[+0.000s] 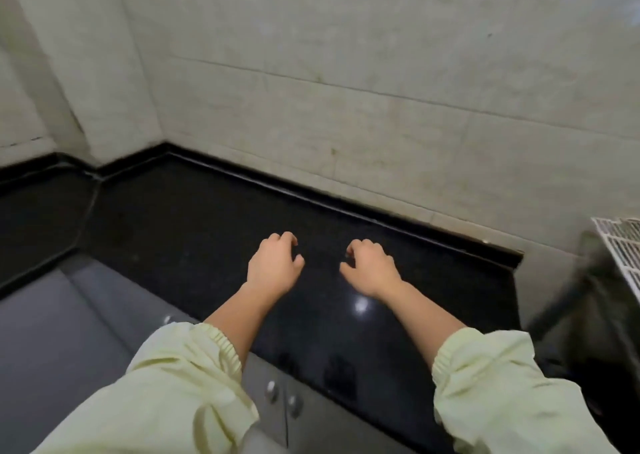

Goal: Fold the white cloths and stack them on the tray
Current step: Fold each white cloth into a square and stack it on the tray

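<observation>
Left hand (275, 263) and right hand (372, 268) side by side, palms down over black countertop (194, 245), fingers loosely curled, both empty.

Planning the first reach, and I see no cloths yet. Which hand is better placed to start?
Right, marginally. The left hand and right hand both are empty, fingers loosely curled, over the black counter; the right hand is nearer the white wire rack. No cloth or tray shows.
</observation>
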A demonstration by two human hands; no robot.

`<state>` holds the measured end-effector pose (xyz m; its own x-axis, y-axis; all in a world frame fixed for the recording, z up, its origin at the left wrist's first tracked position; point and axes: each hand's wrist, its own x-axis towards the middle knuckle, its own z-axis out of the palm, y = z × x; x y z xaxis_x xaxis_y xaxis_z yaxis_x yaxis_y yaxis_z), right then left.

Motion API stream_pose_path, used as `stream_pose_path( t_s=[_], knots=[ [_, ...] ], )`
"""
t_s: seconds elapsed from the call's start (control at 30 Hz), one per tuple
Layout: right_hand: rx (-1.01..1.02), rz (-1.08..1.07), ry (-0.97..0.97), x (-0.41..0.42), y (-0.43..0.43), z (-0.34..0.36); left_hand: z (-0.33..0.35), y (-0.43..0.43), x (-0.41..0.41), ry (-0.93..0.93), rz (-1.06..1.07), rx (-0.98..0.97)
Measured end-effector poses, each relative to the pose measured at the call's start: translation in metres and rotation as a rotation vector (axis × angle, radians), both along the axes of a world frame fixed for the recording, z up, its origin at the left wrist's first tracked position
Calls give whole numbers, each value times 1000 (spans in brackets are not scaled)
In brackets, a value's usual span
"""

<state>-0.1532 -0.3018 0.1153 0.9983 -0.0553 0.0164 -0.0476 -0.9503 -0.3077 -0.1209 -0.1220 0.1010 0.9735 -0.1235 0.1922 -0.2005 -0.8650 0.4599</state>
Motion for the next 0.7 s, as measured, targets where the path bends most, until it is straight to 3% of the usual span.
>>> stream_pose_path(
  t_s=[0.33,0.7],
  knots=[
    [-32,432,32,58,250,-6,-1,244,-18,28,431,83],
    [-90,824,33,123,501,-8,-8,456,-12,85,800,81]
  ],
)
